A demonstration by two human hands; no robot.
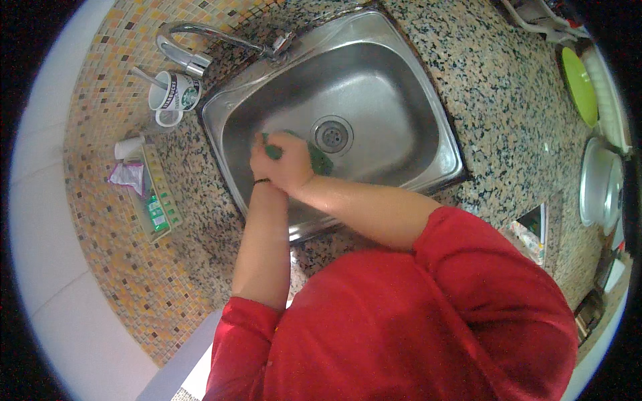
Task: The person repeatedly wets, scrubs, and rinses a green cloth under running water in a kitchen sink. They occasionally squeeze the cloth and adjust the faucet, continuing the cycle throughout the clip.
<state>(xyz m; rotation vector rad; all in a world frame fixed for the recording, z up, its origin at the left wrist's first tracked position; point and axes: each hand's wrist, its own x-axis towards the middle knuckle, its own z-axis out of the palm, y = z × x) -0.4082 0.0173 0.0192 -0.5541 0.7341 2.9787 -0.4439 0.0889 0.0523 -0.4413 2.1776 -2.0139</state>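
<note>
Both my hands are pressed together inside the stainless steel sink (373,155), at its left side. My left hand (258,161), with a thin dark band at the wrist, grips a dark green cloth (321,161). Over it, my right hand (293,159) is closed on the same cloth. A part of the cloth shows between the fingers, and another part hangs out toward the drain (331,136). Much of it is hidden by the hands, along with most of the left fingers.
A chrome faucet (198,62) arches over the back left corner. Left of the sink stand a printed white mug (175,92) holding a utensil and a plastic basket (168,198) with packets. A green plate (579,87) and metal dishes (594,183) sit on the right of the granite counter (501,110).
</note>
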